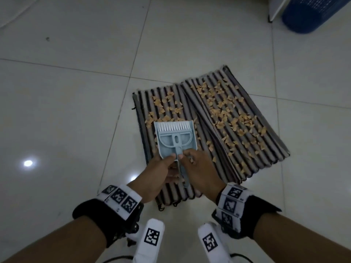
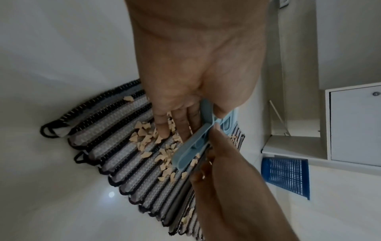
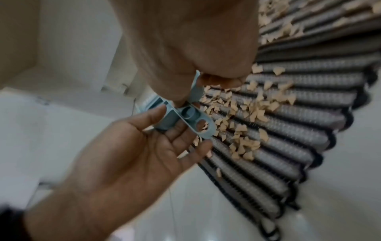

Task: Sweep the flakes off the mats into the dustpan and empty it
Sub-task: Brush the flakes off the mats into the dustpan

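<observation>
Two grey-and-black striped mats lie side by side on the tile floor, the left mat [image 1: 171,192] and the right mat [image 1: 266,147]. Tan flakes [image 1: 228,114] are scattered over both. A light blue dustpan [image 1: 156,133] rests on the left mat with a matching brush [image 1: 174,138] nested inside, white bristles pointing away from me. My left hand [image 1: 171,162] holds the dustpan's handle [image 3: 198,125] between thumb and fingers. My right hand [image 1: 188,158] pinches the brush handle [image 3: 195,91] from the right. Flakes [image 2: 144,138] lie under both hands.
A blue mesh basket [image 1: 313,14] stands at the far right, beside a white cabinet [image 1: 275,8]. Pale glossy floor tiles [image 1: 76,92] surround the mats on all sides.
</observation>
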